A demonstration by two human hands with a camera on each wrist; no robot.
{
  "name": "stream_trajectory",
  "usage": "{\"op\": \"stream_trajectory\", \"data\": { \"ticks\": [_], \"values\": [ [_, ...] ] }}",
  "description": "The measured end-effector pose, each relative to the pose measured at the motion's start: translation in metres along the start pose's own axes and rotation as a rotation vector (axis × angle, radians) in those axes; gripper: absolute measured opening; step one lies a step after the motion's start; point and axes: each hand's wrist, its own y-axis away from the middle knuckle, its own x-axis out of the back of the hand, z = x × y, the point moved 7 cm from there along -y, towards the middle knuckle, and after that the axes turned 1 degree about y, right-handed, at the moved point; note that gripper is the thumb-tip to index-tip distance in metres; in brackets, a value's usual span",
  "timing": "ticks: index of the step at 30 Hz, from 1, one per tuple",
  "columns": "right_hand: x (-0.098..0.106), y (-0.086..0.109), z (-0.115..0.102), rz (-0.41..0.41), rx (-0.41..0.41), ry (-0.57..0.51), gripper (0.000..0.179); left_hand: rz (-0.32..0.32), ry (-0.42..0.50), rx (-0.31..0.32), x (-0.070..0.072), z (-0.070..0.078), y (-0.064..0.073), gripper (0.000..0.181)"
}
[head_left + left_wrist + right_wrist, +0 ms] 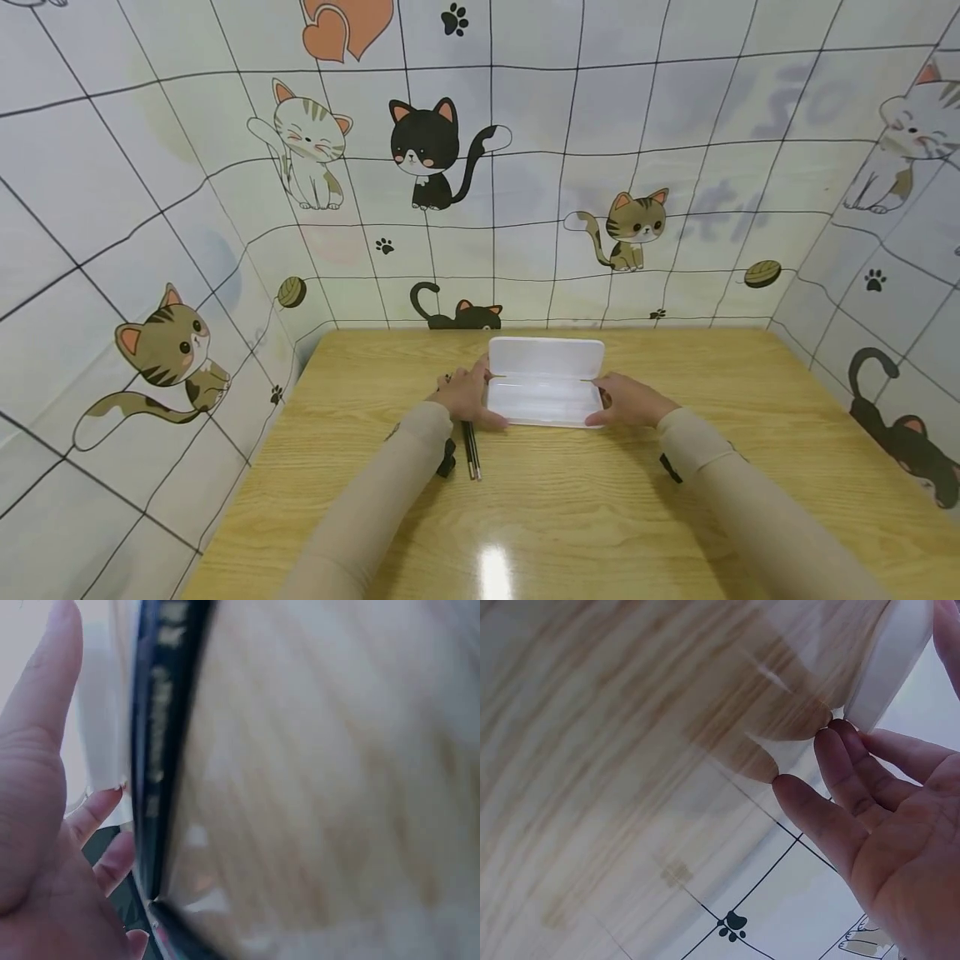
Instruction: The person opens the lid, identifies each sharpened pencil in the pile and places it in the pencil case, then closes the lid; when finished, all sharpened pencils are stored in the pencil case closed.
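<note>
An open white pencil case (pixel 546 404) lies on the wooden table, its lid (pixel 546 358) tipped back toward the wall. At its left end my left hand (pixel 468 396) holds the side, thumb along the front corner. My right hand (pixel 633 402) holds the right end, thumb at the front corner and fingers along the side. In the right wrist view, fingertips (pixel 840 739) of that hand rest on the table right beside the case's white wall (pixel 892 667). Dark pencils (pixel 471 454) lie partly under my left hand; one dark pencil (pixel 157 750) shows large in the left wrist view.
The glossy wooden table (pixel 585 517) runs back to a wall covering (pixel 540 250) with cartoon cats and grid lines. More of this covering stands at left and right. A dark green thing (pixel 124 862) shows behind the left fingers in the left wrist view.
</note>
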Motion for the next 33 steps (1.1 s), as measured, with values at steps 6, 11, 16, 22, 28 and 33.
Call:
{"op": "stream_trajectory", "data": {
  "ticks": [6, 11, 16, 22, 28, 33],
  "values": [
    [-0.001, 0.0, -0.001, 0.011, -0.014, 0.023, 0.073, 0.005, 0.016, -0.034, 0.014, 0.001, 0.006, 0.136],
    [-0.001, 0.002, -0.003, 0.009, -0.02, 0.025, 0.076, 0.001, 0.049, -0.032, 0.037, 0.006, 0.023, 0.118],
    [0.001, 0.005, -0.004, -0.001, -0.052, 0.025, 0.083, 0.024, 0.119, -0.046, 0.058, 0.002, 0.037, 0.082],
    [0.001, 0.006, -0.004, -0.008, -0.069, 0.038, 0.085, 0.083, 0.181, -0.082, 0.071, -0.009, 0.046, 0.041],
    [0.001, 0.007, -0.006, 0.002, -0.042, 0.038, 0.085, 0.103, 0.327, 0.027, 0.073, -0.029, 0.053, 0.038],
    [0.0, 0.007, -0.006, 0.01, -0.033, 0.044, 0.083, 0.09, 0.412, 0.083, 0.07, -0.039, 0.06, 0.035]
  ]
}}
